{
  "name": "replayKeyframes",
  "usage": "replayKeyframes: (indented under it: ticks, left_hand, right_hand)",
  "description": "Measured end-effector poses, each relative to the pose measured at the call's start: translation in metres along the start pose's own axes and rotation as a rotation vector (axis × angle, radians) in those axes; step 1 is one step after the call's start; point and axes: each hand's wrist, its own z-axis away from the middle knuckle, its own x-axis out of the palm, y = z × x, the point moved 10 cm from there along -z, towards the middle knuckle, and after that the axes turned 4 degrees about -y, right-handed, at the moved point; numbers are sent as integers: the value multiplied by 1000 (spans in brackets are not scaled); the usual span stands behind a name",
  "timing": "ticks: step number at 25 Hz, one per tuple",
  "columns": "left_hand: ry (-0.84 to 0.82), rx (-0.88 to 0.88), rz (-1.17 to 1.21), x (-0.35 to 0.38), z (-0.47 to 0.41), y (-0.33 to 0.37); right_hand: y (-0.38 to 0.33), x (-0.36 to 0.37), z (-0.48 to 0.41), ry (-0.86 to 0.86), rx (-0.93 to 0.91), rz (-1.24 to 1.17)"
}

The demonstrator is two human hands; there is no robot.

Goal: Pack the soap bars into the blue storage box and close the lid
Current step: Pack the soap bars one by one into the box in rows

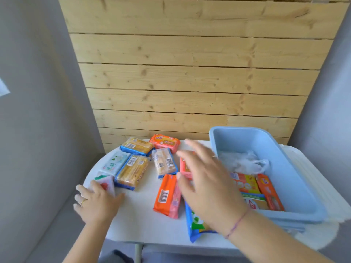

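Head view: the blue box [296, 179] stands open on the desk [140, 221], with a few soap packs [252, 188] and a clear bag [245, 164] inside. Most packs [133, 171] lie loose on the desk, so packing looks barely begun; no lid is visible. The right hand [210, 185] hovers, its grip spread apart and empty. The left hand [96, 204] rests on a white bar [106, 182], whether gripped I cannot tell.

Glossy plastic-wrapped soap bars [133, 172]

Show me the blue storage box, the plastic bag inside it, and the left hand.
blue storage box [296, 168]: head view, right inner wall.
plastic bag [243, 162]: head view, crumpled middle.
left hand [96, 203]: head view, back of hand.
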Motion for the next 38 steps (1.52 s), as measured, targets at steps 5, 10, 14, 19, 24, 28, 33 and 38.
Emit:
replayKeyframes:
  ticks: [5,10,14,19,24,28,33,38]
  left_hand:
    - [32,-23,236,-20,5,-11]
    - [-92,332,635,-79,72,42]
    - [-350,838,616,-81,123,183]
    - [30,1401,149,-68,189,320]
    - [-9,1377,-10,-23,185,371]
    - [-518,1015,177,21,127,365]
    - [-566,957,266,43,116,350]
    - [-591,905,321,48,112,347]
  right_hand:
    - [-9,89,7,-335,106,-123]
    - [-14,41,-2,-261,-107,-221]
    - [25,-13,-35,-217,-274,120]
    - [141,-38,-55,-492,154,-144]
    - [223,-37,-61,-533,402,-241]
    - [263,-16,-70,-445,454,123]
    - [267,26,-66,-365,394,180]
    - [262,38,-69,-448,382,550]
